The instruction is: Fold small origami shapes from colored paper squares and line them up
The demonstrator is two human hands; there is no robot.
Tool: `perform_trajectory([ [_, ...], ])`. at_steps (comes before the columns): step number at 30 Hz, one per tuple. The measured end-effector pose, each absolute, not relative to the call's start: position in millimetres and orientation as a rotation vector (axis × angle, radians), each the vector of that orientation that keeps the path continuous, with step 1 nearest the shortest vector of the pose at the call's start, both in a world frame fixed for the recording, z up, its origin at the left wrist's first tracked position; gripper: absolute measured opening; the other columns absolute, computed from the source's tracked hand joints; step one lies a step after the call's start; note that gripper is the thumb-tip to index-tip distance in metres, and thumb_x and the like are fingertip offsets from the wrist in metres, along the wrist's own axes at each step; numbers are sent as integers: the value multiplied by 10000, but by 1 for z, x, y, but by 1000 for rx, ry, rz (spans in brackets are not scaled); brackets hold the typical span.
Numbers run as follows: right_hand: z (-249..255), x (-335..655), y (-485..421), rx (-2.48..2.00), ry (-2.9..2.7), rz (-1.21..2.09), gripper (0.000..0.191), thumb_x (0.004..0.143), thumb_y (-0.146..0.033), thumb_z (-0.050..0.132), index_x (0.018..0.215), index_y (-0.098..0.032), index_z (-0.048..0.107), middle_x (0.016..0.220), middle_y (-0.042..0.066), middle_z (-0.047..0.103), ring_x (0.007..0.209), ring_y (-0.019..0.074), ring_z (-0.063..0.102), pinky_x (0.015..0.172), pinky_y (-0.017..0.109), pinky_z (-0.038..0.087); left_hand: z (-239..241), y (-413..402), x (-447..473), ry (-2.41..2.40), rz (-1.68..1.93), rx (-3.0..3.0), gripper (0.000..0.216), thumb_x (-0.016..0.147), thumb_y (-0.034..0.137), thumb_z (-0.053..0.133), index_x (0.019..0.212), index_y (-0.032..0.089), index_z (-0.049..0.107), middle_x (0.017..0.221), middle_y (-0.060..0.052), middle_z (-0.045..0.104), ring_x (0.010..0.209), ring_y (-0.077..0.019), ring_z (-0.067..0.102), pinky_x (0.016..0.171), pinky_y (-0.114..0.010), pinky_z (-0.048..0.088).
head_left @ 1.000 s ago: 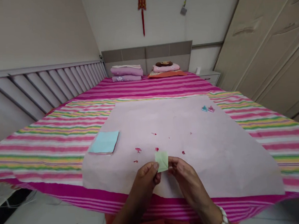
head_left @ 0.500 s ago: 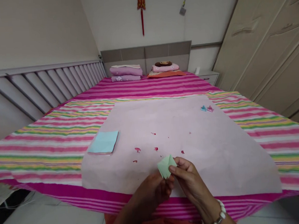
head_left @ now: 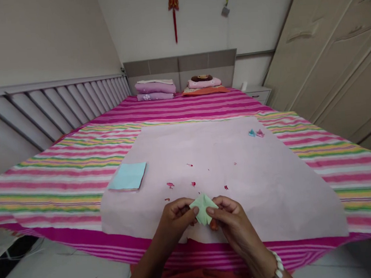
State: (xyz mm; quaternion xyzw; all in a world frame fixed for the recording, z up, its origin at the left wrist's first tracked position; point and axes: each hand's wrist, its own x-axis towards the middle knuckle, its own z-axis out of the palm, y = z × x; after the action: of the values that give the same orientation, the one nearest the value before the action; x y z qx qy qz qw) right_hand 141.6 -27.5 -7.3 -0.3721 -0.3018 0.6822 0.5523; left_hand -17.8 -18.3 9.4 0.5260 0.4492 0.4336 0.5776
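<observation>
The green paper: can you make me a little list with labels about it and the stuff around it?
Held: green paper, folded
Left hand: pinching its left side
Right hand: pinching its right side
Below: pale sheet on striped bedcover
Beyond hands: red scraps
Sheet's left edge: blue paper
Sheet's far right: small blue shape beside small pink shape

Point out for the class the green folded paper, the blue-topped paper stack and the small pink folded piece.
Green folded paper [head_left: 203,205]: head view, middle of its upper face.
Blue-topped paper stack [head_left: 129,176]: head view, middle of the top sheet.
Small pink folded piece [head_left: 260,133]: head view, its visible middle.
</observation>
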Motion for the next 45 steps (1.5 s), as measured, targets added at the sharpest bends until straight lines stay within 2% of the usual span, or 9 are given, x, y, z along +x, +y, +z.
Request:
perform_trajectory([
  [5, -6, 141, -30, -871, -688, 1607, 155, 585, -227, 824, 681, -166, 717, 544, -4, 663, 395, 95, 536, 418, 207, 386, 7, -16, -15, 1033, 1047, 1169, 187, 672, 297, 725, 785, 148, 736, 519, 11, 595, 503, -117, 531, 511, -231, 437],
  [11, -4, 141, -31, -805, -673, 1607, 97, 613, -156, 769, 702, -181, 738, 570, -5, 659, 435, 101, 555, 469, 230, 430, -1, -16, -17, 973, 1097, 1143, 111, 735, 206, 645, 774, 184, 747, 591, 2, 636, 550, -112, 537, 557, -233, 434],
  [18, -3, 143, -33, -742, -709, 1562, 56, 641, -136, 706, 674, -179, 719, 753, 3, 673, 483, 104, 583, 513, 246, 455, 3, -18, -19, 922, 1115, 1221, 125, 781, 212, 618, 733, 177, 728, 608, 2, 604, 594, -113, 532, 583, -226, 419],
  [22, -5, 144, -34, -706, -795, 1553, 121, 721, -241, 715, 826, -180, 710, 656, 7, 665, 545, 124, 602, 583, 249, 461, 7, -21, -17, 1015, 1143, 1365, 96, 704, 228, 737, 666, 160, 680, 658, -13, 618, 610, -122, 541, 569, -231, 418],
  [27, -8, 142, -32, -833, -848, 1519, 274, 622, -261, 833, 846, -180, 698, 526, -39, 606, 484, 96, 565, 526, 208, 428, 8, -25, -15, 1030, 1238, 1469, 92, 704, 202, 731, 669, 160, 658, 691, -13, 604, 623, -118, 538, 579, -230, 431],
  [29, -8, 142, -32, -878, -883, 1509, 225, 632, -283, 829, 776, -166, 701, 530, -30, 613, 479, 87, 557, 512, 197, 413, 8, -27, -14, 1066, 1241, 1431, 82, 699, 199, 732, 726, 165, 662, 697, -3, 608, 593, -102, 521, 559, -217, 426],
  [33, -6, 143, -33, -917, -977, 1463, 183, 689, -305, 791, 740, -160, 693, 525, -18, 630, 476, 83, 542, 508, 193, 390, 8, -28, -14, 1100, 1187, 1265, 296, 678, 231, 750, 962, 187, 679, 741, 4, 627, 585, -93, 526, 543, -204, 425],
  [38, -4, 145, -35, -930, -1042, 1430, 184, 738, -322, 746, 692, -166, 660, 475, -30, 596, 463, 86, 509, 506, 204, 380, 7, -29, -9, 1018, 1124, 1201, 138, 691, 279, 746, 745, 153, 724, 670, -5, 622, 618, -112, 535, 570, -216, 408],
  [45, -7, 142, -35, -931, -1064, 1373, 158, 733, -279, 742, 664, -167, 655, 521, -38, 567, 491, 87, 484, 502, 211, 357, 1, -31, 4, 923, 1170, 859, 193, 661, 299, 766, 596, 146, 669, 543, 28, 589, 570, -107, 503, 590, -227, 381],
])
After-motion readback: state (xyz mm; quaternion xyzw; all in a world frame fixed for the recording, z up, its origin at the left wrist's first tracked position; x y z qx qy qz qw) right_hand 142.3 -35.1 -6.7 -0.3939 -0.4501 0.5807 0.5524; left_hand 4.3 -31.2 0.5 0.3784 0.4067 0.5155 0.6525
